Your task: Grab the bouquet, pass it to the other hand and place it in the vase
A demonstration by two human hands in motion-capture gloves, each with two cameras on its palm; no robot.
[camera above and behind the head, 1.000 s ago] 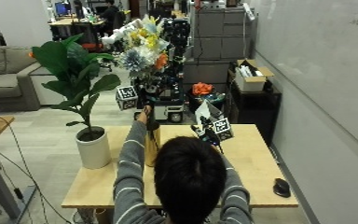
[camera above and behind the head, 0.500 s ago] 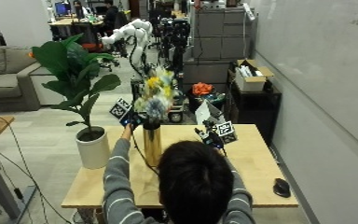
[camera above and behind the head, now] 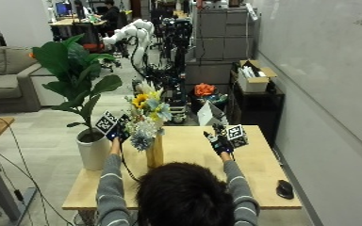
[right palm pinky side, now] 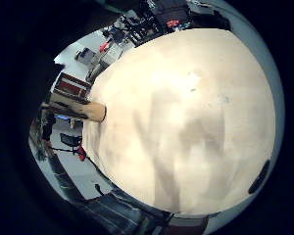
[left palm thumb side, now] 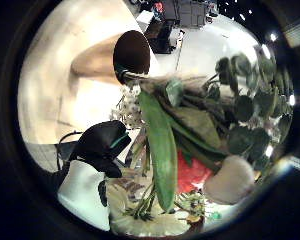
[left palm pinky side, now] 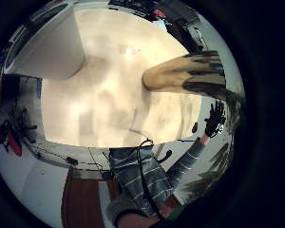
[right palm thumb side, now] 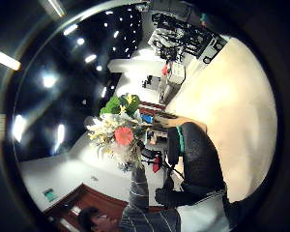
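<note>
Standing just off the counter's left edge, a white pot holds a broad-leaved plant. The left hand is raised beside the bouquet, right against its lower blooms; whether its fingers grip the stems or have let go cannot be told from above. In the left thumb-side palm view the bouquet's stems run into the vase's dark mouth, with leaves and blooms filling the space near the palm. The bouquet stands upright in the tan vase, which sits on the counter toward its left half. Well apart to the right, the right hand hovers over the counter, its fingers spread and holding nothing. Near the counter's right front edge lies a black mouse.
</note>
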